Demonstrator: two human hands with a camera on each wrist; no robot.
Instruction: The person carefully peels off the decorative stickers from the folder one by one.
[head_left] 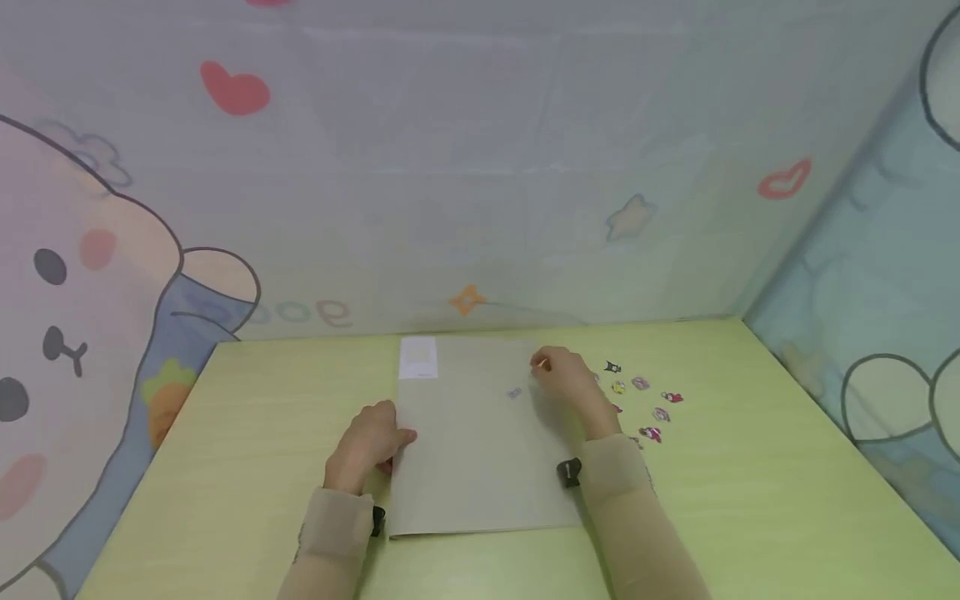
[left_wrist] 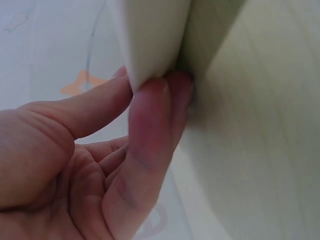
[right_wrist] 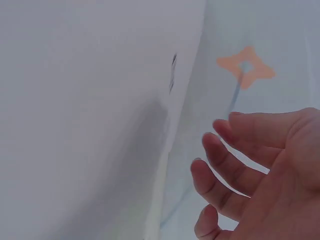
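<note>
A large pale grey folder or booklet lies on the table with a white label in its upper left corner. My left hand pinches its left edge, thumb on top and fingers beneath. In the left wrist view, the thumb and fingertips meet at that edge. A small printed sticker sits on the cover's upper right part. Just right of it, my right hand hovers by the cover's right edge. The right wrist view shows that hand with loosely bent fingers, nothing visible between them.
Several small colourful cartoon stickers are scattered on the yellow-green table right of the right hand, some partly hidden by that arm. A printed cloth backdrop rises behind the table and along both sides.
</note>
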